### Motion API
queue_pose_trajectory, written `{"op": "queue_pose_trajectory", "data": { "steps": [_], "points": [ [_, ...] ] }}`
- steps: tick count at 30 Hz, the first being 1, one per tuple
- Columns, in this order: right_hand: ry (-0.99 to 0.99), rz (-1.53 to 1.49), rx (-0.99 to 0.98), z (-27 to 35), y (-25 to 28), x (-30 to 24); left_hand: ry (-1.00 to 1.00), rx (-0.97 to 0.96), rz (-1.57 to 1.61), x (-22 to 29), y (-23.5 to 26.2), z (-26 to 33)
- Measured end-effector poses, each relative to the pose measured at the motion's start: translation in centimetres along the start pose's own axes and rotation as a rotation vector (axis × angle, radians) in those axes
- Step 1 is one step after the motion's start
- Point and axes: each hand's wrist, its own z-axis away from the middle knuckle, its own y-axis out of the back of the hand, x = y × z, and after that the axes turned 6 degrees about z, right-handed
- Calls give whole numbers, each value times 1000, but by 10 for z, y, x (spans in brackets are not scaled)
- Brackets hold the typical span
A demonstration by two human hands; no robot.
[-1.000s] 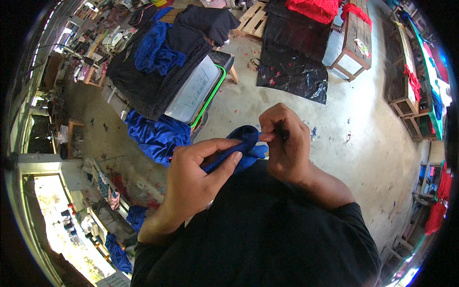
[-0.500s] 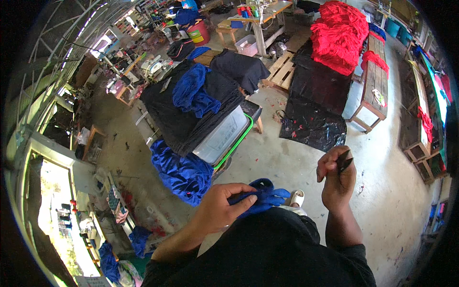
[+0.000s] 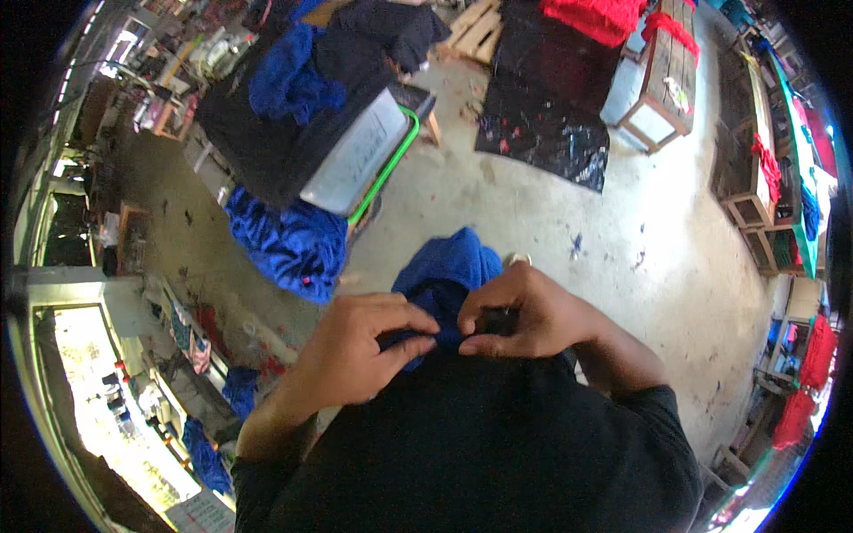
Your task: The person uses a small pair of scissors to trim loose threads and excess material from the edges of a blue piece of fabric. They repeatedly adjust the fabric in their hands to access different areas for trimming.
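A blue garment [image 3: 451, 271] hangs bunched in front of my chest. My left hand [image 3: 355, 346] pinches a fold of its cloth between thumb and fingers. My right hand [image 3: 524, 311] is closed on the same cloth right beside it, with a small dark object [image 3: 498, 322] held in its fingers against the fabric. The two hands almost touch. The lower part of the garment is hidden behind my black sleeves.
A pile of blue cloth [image 3: 284, 240] lies on the concrete floor beside a cart with a green frame [image 3: 382, 173] and a grey tray. Black and blue garments are heaped on a table [image 3: 267, 98]. Black plastic sheeting [image 3: 546, 115], wooden benches and red cloth [image 3: 595, 13] lie farther off.
My right hand, which was raised off to the right holding the dark object, has come back to the blue garment. Both hands now grip the cloth together.
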Motion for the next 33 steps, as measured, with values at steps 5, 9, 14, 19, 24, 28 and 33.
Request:
{"op": "queue_pose_trajectory", "data": {
  "steps": [5, 9, 14, 19, 24, 28, 33],
  "points": [
    [-209, -282, 111, 8, -35, 34, 206, 61, 109, -13, -16, 2],
    [-210, -295, 64, 10, -37, 37, 50, 19, 56, -17, -18, 5],
    [-167, -201, -55, 3, -33, 30, 319, 50, 250, -19, -9, 6],
    [-322, -360, -138, 4, -37, 39, 371, 189, 567, -49, -8, 10],
    [-415, -765, -155, 6, -40, 31, 124, 125, 1223, -49, -11, 7],
    [-286, -772, -179, 7, -44, 32, 109, 228, 1120, -35, -14, -2],
    [-275, -921, -141, 13, -52, 42, 104, 224, 1088, -41, -14, 6]
  ]
}}
